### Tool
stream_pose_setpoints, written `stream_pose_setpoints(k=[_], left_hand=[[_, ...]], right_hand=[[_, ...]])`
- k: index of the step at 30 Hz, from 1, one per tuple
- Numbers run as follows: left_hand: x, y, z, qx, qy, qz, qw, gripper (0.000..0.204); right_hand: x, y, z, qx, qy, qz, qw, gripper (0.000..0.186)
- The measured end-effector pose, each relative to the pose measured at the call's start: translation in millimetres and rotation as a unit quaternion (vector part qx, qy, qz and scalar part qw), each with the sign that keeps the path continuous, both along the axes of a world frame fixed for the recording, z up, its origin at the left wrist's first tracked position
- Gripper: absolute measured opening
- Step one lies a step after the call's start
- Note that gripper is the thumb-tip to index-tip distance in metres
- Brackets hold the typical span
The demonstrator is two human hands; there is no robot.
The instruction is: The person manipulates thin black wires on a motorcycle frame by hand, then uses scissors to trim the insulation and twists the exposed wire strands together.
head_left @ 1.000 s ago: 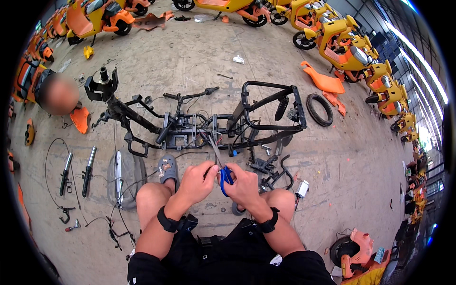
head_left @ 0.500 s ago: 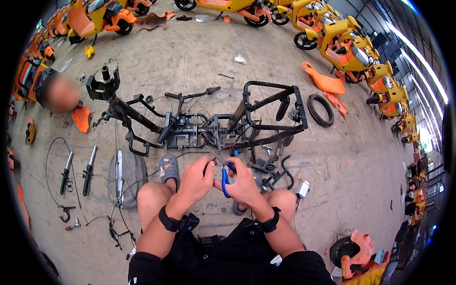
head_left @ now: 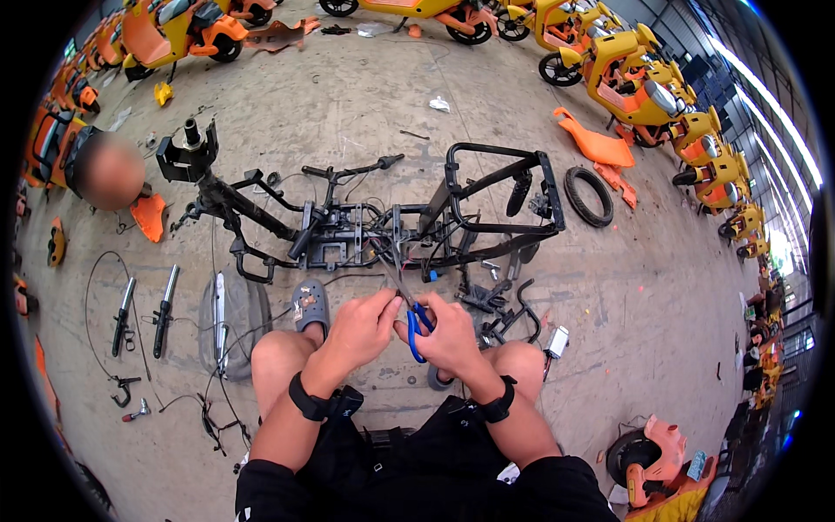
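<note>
My right hand [head_left: 445, 334] is closed around the blue handles of a pair of scissors [head_left: 417, 337]. Their metal blades point away from me, toward the scooter frame, and look partly parted. Beside them my left hand [head_left: 364, 329] is pinched, with thumb and fingertips together close to the blades. Whatever lies between those fingers is too small to make out. Beyond both hands lies a bare black scooter frame [head_left: 348, 252], with loose wires at its middle. A dark cable [head_left: 352, 277] runs along the floor on its near side.
Two shock absorbers [head_left: 163, 313] and a grey wheel-shaped part [head_left: 209, 348] are at left. Black metal brackets [head_left: 491, 304] and a silver box [head_left: 557, 342] lie right of my hands. A tire [head_left: 589, 200], orange panels [head_left: 596, 143] and yellow scooters [head_left: 626, 87] stand farther off. Another person's blurred head shows left.
The scissors have turned so that their blades now show extended toward the frame. My hands stay close together, the left one shifting slightly right.
</note>
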State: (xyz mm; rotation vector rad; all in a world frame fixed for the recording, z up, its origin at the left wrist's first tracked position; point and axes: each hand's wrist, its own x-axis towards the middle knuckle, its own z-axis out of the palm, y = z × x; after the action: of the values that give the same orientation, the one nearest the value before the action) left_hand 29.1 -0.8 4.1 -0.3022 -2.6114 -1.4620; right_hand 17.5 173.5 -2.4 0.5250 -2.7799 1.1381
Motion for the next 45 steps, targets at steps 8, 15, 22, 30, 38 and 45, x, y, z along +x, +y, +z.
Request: stream_pose_setpoints(k=[8, 15, 22, 30, 38, 45], left_hand=[[-1, 1, -1, 0.026, -0.009, 0.000, 1.000, 0.015], [0, 5, -3, 0.069, -0.036, 0.075, 0.994, 0.016], [-2, -2, -2, 0.040, 0.036, 0.014, 0.998, 0.011], [-3, 0, -2, 0.047, 0.053, -0.004, 0.997, 0.006], [-3, -5, 1, 0.015, 0.076, 0.014, 0.997, 0.006], [-4, -5, 2, 0.022, 0.082, 0.017, 0.996, 0.005]], right_hand=[[0, 5, -8, -0.004, -0.085, -0.041, 0.996, 0.039], [-3, 3, 1, -0.028, -0.058, 0.014, 0.998, 0.059], [-7, 6, 7, -0.074, -0.112, 0.020, 0.991, 0.066], [-7, 6, 8, -0.064, -0.091, 0.036, 0.993, 0.058], [-1, 5, -1, 0.003, 0.012, 0.024, 1.000, 0.040], [0, 5, -7, 0.010, 0.078, 0.007, 0.997, 0.027]])
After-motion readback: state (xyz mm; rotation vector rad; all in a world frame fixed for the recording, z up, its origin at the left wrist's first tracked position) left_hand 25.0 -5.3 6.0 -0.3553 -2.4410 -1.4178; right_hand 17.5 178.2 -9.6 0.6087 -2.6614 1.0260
